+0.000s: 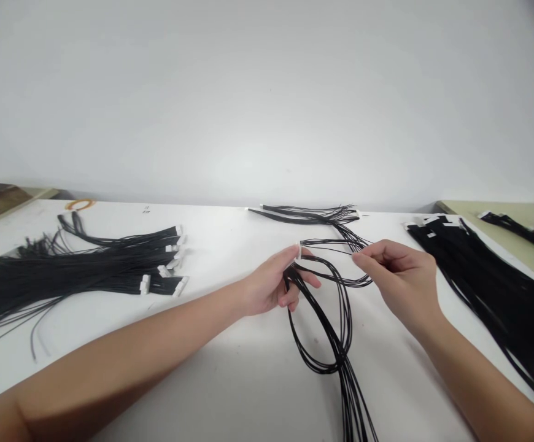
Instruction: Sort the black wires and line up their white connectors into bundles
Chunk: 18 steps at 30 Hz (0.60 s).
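In the middle of the view my left hand (282,279) is closed around a white connector (299,250) with black wires running out of it. The looped black wires (347,319) of this harness hang below the hand toward the near edge of the view. To the right, my right hand (398,273) pinches a thin black wire (334,248) between thumb and forefinger, a short way from the connector. Other wires pass behind the right fingers toward the back bundle. The wire's tip is hidden by the fingers.
Black wire bundles (110,264) with white connectors lie at the left. Another wire bundle (304,215) lies at the back, near the wall (248,110). A thick stack of black wires (492,282) covers the right side. An orange ring (80,204) sits at the back left.
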Motion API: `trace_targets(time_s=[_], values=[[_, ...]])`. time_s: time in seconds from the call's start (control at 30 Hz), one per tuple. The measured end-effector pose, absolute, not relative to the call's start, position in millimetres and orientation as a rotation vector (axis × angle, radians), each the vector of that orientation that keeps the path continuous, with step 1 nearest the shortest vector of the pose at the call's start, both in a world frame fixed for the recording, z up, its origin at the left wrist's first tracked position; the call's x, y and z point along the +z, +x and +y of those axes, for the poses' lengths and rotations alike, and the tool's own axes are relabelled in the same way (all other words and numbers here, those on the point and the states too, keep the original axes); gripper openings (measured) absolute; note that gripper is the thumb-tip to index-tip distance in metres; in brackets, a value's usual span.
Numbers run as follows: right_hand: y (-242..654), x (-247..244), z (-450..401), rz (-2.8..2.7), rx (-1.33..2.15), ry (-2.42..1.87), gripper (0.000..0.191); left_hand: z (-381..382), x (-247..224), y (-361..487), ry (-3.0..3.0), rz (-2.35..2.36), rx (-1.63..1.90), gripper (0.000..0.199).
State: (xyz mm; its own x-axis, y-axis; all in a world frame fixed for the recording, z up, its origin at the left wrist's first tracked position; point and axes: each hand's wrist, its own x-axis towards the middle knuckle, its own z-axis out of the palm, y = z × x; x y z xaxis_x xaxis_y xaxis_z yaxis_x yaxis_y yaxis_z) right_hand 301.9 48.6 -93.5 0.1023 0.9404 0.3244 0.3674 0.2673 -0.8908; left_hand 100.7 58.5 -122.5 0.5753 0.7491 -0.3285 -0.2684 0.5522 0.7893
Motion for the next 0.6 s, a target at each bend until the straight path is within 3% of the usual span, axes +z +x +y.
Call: trace_targets(time_s=[0.23, 0.6], values=[[305.1, -92.2, 51.6, -1.405, 0.795, -1.307, 0.016, 56.8, -119.7, 101.6, 0.809, 0.706, 0.679, 0.04], [322.0, -97.4, 65.2, -1.302, 1.283, -1.345, 0.021, 56.0, -119.0, 103.0, 0.867, 0.694, 0.675, 0.04]])
